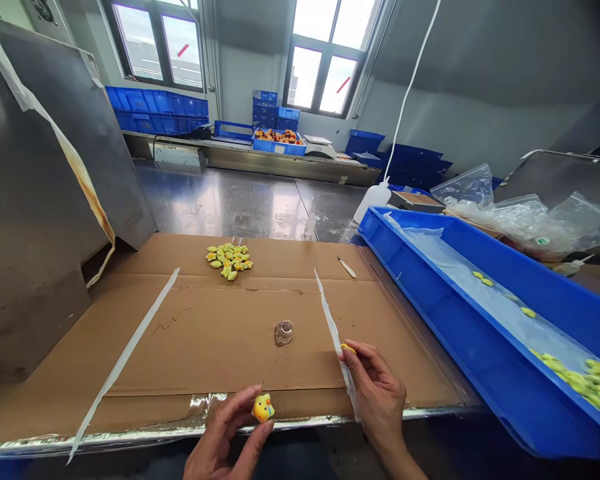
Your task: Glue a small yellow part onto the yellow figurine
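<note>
My left hand (227,437) pinches a small yellow duck-like figure (263,407) at the near edge of the cardboard-covered table (205,340). My right hand (375,390) is closed around a thin yellow-tipped tool (349,348), held just right of a strip of white tape (333,327). A small clear cup (283,332) stands on the cardboard between and beyond my hands. A pile of several yellow figures (230,260) lies farther back on the cardboard.
A long blue bin (430,300) lined with plastic holds more yellow figures (590,380) on the right. A white squeeze bottle (373,200) stands behind it. A metal panel (40,200) rises at left. A small stick (347,267) lies on the cardboard. Blue crates (155,110) line the back wall.
</note>
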The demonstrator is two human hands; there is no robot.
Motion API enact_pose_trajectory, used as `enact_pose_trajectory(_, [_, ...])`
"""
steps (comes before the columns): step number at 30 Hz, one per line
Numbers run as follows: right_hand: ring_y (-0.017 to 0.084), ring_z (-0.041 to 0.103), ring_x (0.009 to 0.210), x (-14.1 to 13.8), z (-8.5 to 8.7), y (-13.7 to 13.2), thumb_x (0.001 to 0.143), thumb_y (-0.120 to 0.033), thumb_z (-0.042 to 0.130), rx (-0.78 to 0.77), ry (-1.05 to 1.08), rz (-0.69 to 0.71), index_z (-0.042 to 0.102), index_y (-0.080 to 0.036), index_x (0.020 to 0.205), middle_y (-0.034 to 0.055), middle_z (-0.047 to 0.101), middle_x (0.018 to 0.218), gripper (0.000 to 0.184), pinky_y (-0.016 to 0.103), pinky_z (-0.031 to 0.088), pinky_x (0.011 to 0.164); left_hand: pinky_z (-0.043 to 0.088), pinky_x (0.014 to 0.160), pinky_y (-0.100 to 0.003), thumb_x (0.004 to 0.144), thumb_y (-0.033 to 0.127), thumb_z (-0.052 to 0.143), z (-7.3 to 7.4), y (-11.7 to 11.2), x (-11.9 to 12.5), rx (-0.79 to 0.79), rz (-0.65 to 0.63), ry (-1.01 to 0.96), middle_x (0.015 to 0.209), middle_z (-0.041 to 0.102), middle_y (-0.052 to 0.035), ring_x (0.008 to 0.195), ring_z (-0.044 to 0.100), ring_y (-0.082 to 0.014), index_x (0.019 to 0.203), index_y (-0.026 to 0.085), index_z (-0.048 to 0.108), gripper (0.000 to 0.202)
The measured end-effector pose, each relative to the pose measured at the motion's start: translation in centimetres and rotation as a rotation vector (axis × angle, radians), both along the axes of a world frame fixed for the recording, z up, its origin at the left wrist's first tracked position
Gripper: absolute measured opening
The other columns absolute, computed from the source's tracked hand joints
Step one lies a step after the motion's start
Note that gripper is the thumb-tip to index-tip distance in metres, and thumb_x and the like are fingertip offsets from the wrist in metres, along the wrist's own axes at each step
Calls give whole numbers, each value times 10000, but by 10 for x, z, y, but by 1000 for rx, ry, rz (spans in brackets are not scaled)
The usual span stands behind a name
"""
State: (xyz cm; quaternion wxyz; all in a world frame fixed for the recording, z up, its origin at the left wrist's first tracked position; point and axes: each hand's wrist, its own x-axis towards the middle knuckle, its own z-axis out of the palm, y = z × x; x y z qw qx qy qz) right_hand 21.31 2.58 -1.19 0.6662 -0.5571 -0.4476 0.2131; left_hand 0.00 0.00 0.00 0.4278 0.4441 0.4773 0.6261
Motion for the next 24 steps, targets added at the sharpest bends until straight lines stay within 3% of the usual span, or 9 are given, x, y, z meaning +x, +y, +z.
enact_pose_trajectory(11, [141, 577, 759, -3, 4, 0, 834, -285, 680, -2, -1, -14, 687, -230, 925, 2, 606, 872, 107, 230, 471, 714, 556, 758, -180, 594, 265, 818, -1, -1, 1, -190, -52, -187, 929, 749, -17, 823, 687, -176, 893, 246, 728, 313])
enact_pose_trajectory(18, [144, 584, 767, -3, 4, -1, 838, -284, 677, -4, -11, -15, 689, -231, 929, 6, 610, 881, 106, 234, 475, 721, 549, 782, -180, 644, 258, 784, -6, -2, 0, -145, -52, -111, 987, 721, -16, 848, 676, -172, 881, 253, 734, 243])
enact_pose_trajectory(24, [148, 582, 761, -3, 6, 0, 831, -274, 681, 1, -30, -23, 692, -228, 921, 8, 617, 862, 101, 237, 476, 711, 546, 797, -187, 610, 250, 805, -1, -2, 2, -166, -43, -180, 975, 731, -17, 887, 671, -183, 850, 246, 740, 248])
